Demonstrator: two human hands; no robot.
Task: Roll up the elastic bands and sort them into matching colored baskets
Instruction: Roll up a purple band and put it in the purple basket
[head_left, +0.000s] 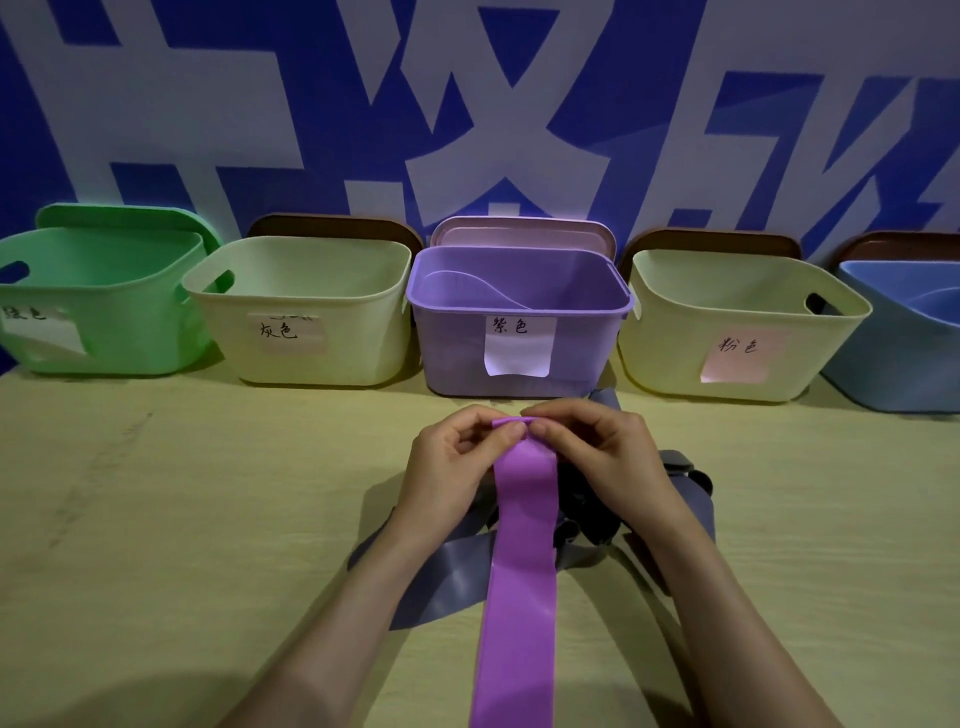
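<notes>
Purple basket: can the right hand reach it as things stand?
Probably yes: the purple basket stands open just beyond the right hand, only a grey band lying flat between, though that hand pinches the purple band.

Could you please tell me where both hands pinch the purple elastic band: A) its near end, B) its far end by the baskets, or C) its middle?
B: the left hand and right hand pinch the flat purple elastic band at its far end, in front of the purple plastic basket.
</notes>
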